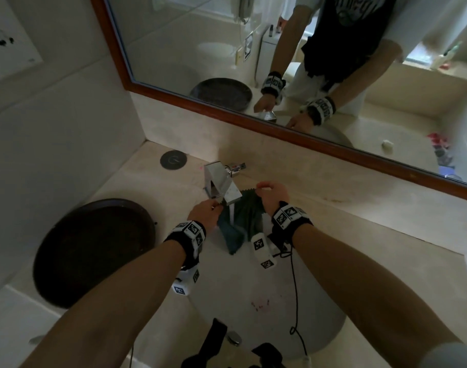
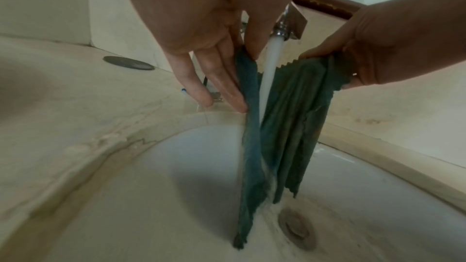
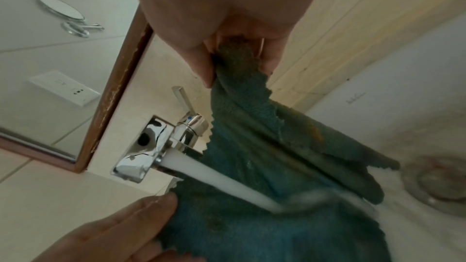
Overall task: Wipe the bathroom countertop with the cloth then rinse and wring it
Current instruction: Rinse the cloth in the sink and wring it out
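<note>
A beige stone countertop point(image 1: 333, 224) runs under a wood-framed mirror point(image 1: 253, 120), with a white oval sink point(image 2: 156, 176) set into it. On the counter to the left of the sink sits a large dark round tray point(image 1: 94, 251), and a small dark disc point(image 1: 173, 159) lies near the back corner. A chrome tap point(image 1: 221, 185) stands at the back of the sink, and a white stream of water point(image 2: 268, 75) pours from its spout. The teal cloth point(image 2: 290, 127) hangs over the sink, stretched between both hands, and the stream strikes it (brownish stains show on its folds). Its lower ends dangle close to the drain point(image 2: 297, 228). The left hand point(image 2: 209, 33) pinches one top corner of the cloth between thumb and forefinger, the other fingers extended downward. The right hand point(image 3: 227, 19) has its fingers curled and clamped on the opposite corner, bunching it.
</note>
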Motion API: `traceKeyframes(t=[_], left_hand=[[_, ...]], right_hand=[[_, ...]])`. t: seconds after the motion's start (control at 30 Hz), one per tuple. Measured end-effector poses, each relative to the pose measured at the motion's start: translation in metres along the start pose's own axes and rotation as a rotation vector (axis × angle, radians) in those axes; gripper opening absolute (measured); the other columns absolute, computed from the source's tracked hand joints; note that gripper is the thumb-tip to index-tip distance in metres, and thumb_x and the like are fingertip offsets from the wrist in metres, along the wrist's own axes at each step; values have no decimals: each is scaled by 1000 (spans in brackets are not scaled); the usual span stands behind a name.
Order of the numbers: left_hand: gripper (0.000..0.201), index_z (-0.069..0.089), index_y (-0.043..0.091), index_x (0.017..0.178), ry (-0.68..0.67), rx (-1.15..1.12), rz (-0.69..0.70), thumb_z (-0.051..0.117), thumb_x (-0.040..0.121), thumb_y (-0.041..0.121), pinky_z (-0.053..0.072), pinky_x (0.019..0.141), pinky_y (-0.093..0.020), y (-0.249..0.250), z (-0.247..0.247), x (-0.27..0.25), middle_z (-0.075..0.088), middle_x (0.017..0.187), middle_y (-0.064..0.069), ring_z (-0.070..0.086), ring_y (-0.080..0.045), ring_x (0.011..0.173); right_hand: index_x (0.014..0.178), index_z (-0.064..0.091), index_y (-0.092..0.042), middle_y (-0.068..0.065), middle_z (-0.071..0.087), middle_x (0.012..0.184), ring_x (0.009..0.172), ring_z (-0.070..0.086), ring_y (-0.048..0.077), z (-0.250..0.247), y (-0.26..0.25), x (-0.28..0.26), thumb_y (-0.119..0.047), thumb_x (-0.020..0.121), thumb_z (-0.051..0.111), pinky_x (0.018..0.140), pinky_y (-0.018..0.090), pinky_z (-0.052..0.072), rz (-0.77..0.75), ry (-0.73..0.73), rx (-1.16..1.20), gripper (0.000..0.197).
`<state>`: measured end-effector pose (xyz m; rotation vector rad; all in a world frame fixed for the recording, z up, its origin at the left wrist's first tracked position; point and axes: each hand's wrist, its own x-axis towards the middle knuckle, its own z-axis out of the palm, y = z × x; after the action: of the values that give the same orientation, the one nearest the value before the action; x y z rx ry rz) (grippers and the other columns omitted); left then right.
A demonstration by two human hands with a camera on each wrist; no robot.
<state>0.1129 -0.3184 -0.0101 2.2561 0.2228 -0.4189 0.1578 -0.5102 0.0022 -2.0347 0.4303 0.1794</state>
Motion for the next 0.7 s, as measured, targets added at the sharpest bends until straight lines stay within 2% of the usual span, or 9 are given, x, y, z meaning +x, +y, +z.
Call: traceKeyframes(t=[0.07, 0.1, 0.2, 0.23, 0.27, 0.33, 0.5, 0.57, 0.7], left_hand=[[25, 64, 12, 105, 7, -1, -12, 48, 96, 29, 50, 90, -41, -4, -3, 4, 71, 100, -15, 66, -31, 93], [25, 64, 13, 105, 10, -7, -19, 48, 96, 29, 50, 91, -41, -6, -5, 6, 71, 100, -15, 66, -32, 93], [26, 63, 12, 106, 17, -23, -29, 46, 96, 30, 50, 92, -43, -12, -11, 11, 71, 99, -16, 66, -33, 94], [27, 63, 12, 106, 18, -27, -31, 46, 96, 30, 50, 92, -44, -13, -13, 12, 71, 99, -17, 66, -33, 95], [27, 63, 12, 107, 21, -33, -34, 46, 96, 29, 50, 92, -44, -13, -14, 12, 71, 98, -17, 65, -33, 95], [26, 63, 11, 105, 34, -51, -31, 46, 96, 29, 50, 91, -43, -12, -17, 12, 72, 95, -16, 66, -32, 94], [21, 63, 15, 101, 48, -74, -30, 47, 95, 29, 51, 89, -40, -12, -23, 13, 74, 87, -12, 68, -29, 89], [18, 61, 17, 97, 50, -77, -28, 47, 96, 28, 51, 87, -36, -12, -25, 13, 74, 86, -11, 67, -27, 87], [16, 60, 17, 96, 31, -123, -35, 47, 97, 26, 52, 87, -36, -15, -21, 5, 73, 89, -13, 68, -27, 81]], right_hand=[[106, 64, -26, 10, 63, 116, 88, 63, 23, 4, -8, 4, -20, 90, 61, 74, 33, 54, -24, -26, -33, 18], [115, 61, -27, 10, 61, 120, 88, 62, 22, 6, -13, 6, -21, 90, 59, 72, 32, 53, -39, -50, -55, 25], [134, 51, -30, 12, 54, 134, 110, 58, 30, 11, -26, 13, -21, 91, 57, 93, 42, 52, -69, -99, -100, 44], [137, 49, -30, 11, 53, 135, 111, 58, 30, 12, -29, 15, -20, 91, 57, 95, 41, 51, -77, -106, -102, 47], [138, 48, -31, 10, 55, 132, 106, 59, 28, 13, -34, 15, -20, 92, 55, 90, 38, 52, -87, -112, -96, 48], [139, 49, -31, 4, 58, 121, 94, 59, 23, 14, -39, 20, -22, 95, 52, 78, 31, 50, -99, -123, -95, 45], [128, 61, -27, 5, 65, 103, 95, 62, 27, 17, -43, 23, -24, 94, 54, 90, 41, 54, -34, -117, 17, 35], [121, 67, -24, 5, 66, 95, 87, 62, 25, 17, -45, 21, -21, 94, 55, 88, 40, 54, -40, -121, 42, 30], [115, 70, -25, 4, 69, 92, 92, 64, 28, 15, -50, 14, -19, 93, 55, 86, 40, 55, -38, -154, 57, 27]])
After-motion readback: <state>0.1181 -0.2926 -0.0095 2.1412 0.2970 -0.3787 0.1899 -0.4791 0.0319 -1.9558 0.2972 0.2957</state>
